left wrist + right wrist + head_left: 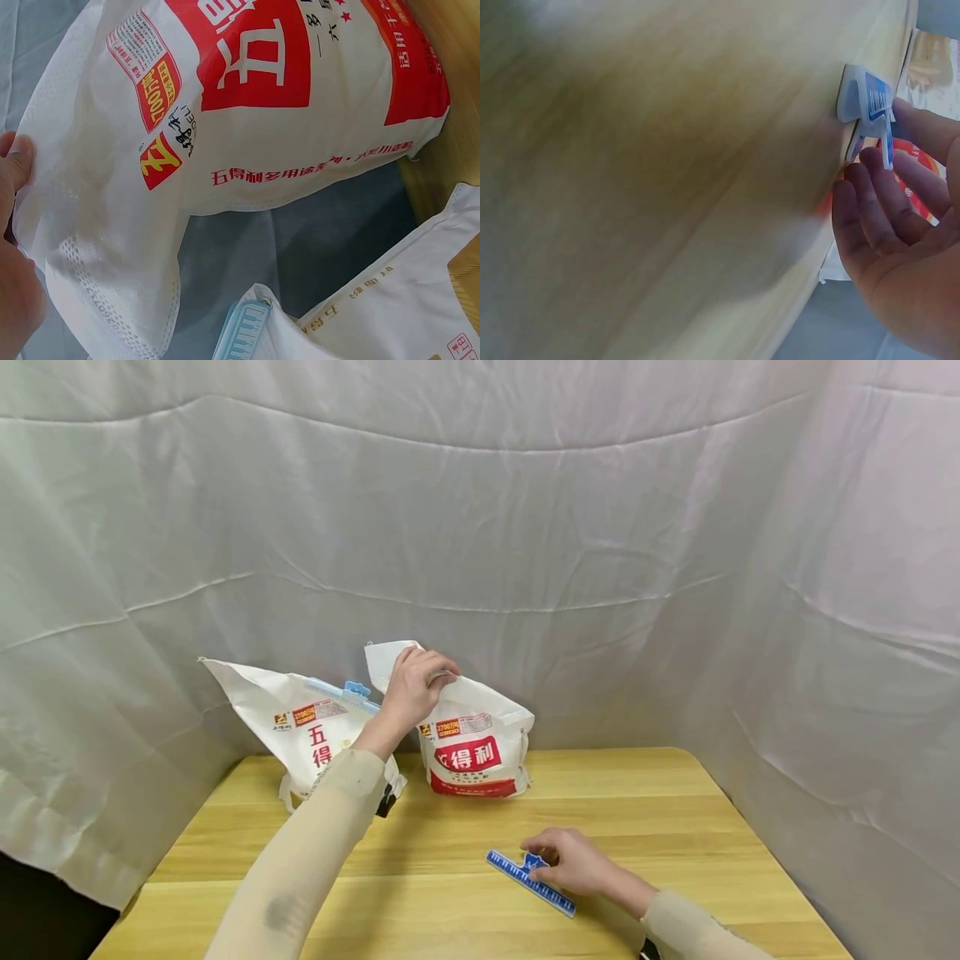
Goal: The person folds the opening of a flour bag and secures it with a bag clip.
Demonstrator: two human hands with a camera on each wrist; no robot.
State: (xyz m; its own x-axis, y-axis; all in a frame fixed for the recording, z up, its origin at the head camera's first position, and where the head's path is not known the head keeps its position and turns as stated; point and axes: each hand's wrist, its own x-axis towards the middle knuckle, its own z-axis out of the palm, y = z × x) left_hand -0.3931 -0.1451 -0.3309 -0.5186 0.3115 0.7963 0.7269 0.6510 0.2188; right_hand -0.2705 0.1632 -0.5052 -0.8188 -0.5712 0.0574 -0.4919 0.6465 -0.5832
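My left hand [417, 685] grips the folded top of a white flour bag [480, 727] with red printing, which stands upright at the back of the table. In the left wrist view, the thumb [20, 161] presses the edge of this flour bag [247, 150]. On the table nearer to me lies a long dark-blue sealing clip [531, 881] with piano-key markings. My right hand [576, 862] has thumb and fingers around its raised handle. The right wrist view shows the clip [870, 97] between the thumb and the curled fingers, close to the tabletop.
To the left leans a second white flour bag [262, 710], with a light-blue clip [345, 693] across its top edge. A small black object [386, 802] shows by its base. A grey curtain [480, 527] hangs behind the wooden table [622, 802].
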